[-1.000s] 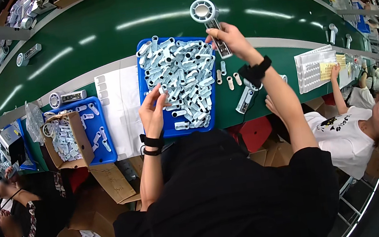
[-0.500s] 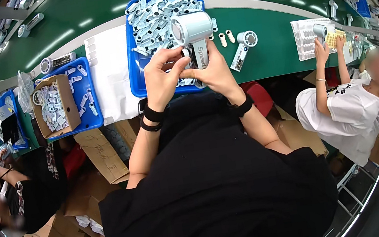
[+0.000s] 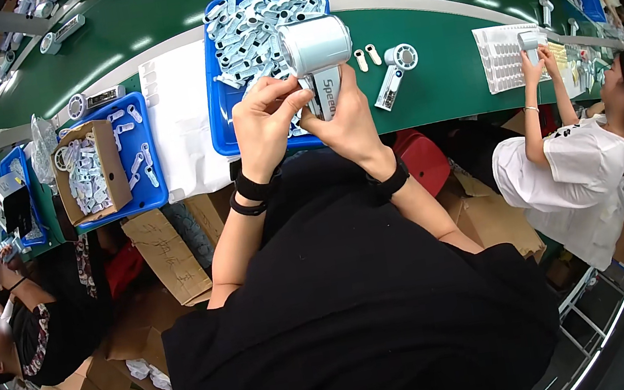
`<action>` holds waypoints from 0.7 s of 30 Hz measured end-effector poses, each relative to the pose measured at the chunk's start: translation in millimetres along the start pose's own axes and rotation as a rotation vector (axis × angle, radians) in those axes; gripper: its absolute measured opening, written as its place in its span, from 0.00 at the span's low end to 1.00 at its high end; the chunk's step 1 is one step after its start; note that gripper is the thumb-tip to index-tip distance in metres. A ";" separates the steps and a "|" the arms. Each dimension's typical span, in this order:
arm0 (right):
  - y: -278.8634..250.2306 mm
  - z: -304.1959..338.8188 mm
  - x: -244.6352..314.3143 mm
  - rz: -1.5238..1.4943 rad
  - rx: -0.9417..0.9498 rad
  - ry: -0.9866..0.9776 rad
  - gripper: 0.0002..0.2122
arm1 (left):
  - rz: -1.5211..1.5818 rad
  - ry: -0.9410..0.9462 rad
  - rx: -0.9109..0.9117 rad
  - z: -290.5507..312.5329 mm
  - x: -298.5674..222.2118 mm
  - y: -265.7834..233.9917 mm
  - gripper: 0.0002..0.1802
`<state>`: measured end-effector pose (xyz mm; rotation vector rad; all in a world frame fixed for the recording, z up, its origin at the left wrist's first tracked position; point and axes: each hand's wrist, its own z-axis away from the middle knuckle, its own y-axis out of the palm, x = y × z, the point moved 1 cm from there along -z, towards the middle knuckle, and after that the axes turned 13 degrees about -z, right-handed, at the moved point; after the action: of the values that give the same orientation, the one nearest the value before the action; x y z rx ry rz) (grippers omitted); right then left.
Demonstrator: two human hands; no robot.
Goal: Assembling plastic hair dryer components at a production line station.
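Note:
A light-grey handheld fan with a thick round head is held up in front of me, over the front of a blue tray. My right hand is wrapped around its handle, thumb on the near side. My left hand pinches at the handle's left edge, just below the head; what lies between its fingertips is hidden. Many small pale panels with dark ends are heaped in the tray. Two loose panels lie right of it, beside another fan with its handle's inside exposed.
Left of the tray lies a white sheet. Beyond it, a second blue tray carries a cardboard box of panels. A fan lies behind. Co-workers sit at both sides, one in a white shirt. A red stool stands under the table.
My right hand has shifted slightly left and the fan's handle has turned a little, hiding more of its open side. My left fingers still pinch there. The co-worker at right has turned.

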<state>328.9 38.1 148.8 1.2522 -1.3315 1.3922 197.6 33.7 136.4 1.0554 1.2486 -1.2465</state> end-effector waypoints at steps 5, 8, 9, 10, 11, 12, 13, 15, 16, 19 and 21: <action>-3.8 3.1 8.3 -0.334 0.141 0.173 0.26 | 0.210 -0.052 0.144 -4.2 -7.4 -3.6 0.18; -2.7 4.8 16.9 -0.624 0.263 0.353 0.24 | 0.488 -0.186 0.335 -10.8 -8.6 -6.7 0.24; -1.4 5.3 17.7 -0.645 0.260 0.363 0.24 | 0.559 -0.216 0.368 -10.8 -7.4 -7.1 0.25; -0.1 5.7 18.3 -0.665 0.256 0.372 0.23 | 0.630 -0.245 0.401 -10.7 -6.3 -7.3 0.26; 0.6 5.9 19.0 -0.686 0.253 0.382 0.22 | 0.701 -0.276 0.434 -10.5 -6.0 -7.2 0.28; -0.3 5.9 19.5 -0.685 0.249 0.381 0.22 | 0.700 -0.276 0.437 -10.1 -7.2 -7.0 0.28; -1.7 5.3 20.2 -0.694 0.255 0.376 0.22 | 0.666 -0.272 0.427 -9.6 -10.0 -6.9 0.28; -3.6 4.4 22.1 -0.710 0.266 0.367 0.22 | 0.597 -0.262 0.407 -7.8 -15.8 -6.9 0.28; -3.6 4.7 23.4 -0.710 0.264 0.367 0.22 | 0.597 -0.263 0.409 -6.1 -18.0 -6.5 0.28; -3.0 5.6 26.6 -0.756 0.265 0.381 0.21 | 0.436 -0.152 0.330 -3.0 -23.0 -5.9 0.28; -1.7 5.2 27.0 -0.744 0.272 0.363 0.21 | 0.447 -0.144 0.334 -3.5 -22.9 -5.5 0.27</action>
<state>326.6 31.2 175.4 1.3872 -0.3601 1.1846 193.7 38.6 159.4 1.3688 0.6549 -1.1728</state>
